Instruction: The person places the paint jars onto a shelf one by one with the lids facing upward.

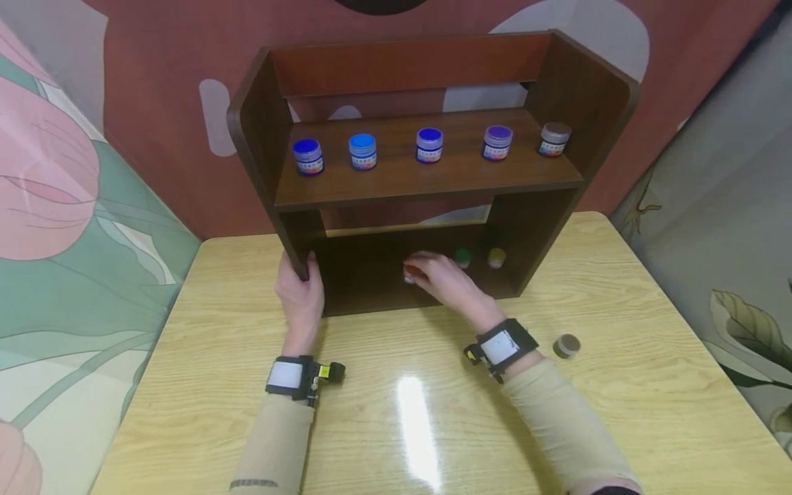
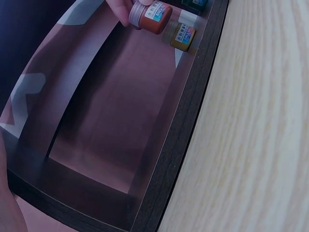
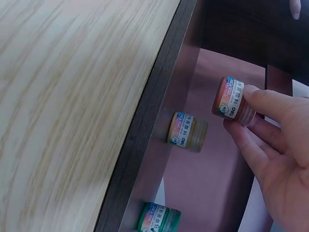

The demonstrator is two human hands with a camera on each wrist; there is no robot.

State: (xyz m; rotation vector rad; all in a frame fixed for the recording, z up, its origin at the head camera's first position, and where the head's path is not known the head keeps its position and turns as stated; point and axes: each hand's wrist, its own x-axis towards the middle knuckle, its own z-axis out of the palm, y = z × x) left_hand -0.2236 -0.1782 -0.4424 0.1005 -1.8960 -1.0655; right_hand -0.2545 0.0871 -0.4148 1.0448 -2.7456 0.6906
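My right hand [image 1: 442, 275] reaches into the lower compartment of a dark brown wooden shelf [image 1: 427, 196]. Between thumb and fingers it pinches a reddish-brown paint jar [image 3: 229, 99] with a white label, raised over the compartment floor. Beside it stands an ochre paint jar [image 3: 186, 131], hidden behind the hand in the head view. Farther right are a green paint jar [image 1: 462, 258] and a yellow paint jar [image 1: 497, 258]. My left hand [image 1: 300, 292] grips the lower front edge of the shelf's left side panel, its thumb on the inner side.
Along the upper shelf board stand several paint jars: a dark blue jar [image 1: 308, 157], a light blue jar [image 1: 362, 151], another blue jar [image 1: 430, 145], a purple jar [image 1: 497, 143] and a brown-grey jar [image 1: 554, 139]. A brownish jar [image 1: 566, 346] sits on the wooden table [image 1: 204, 385], right of my right wrist.
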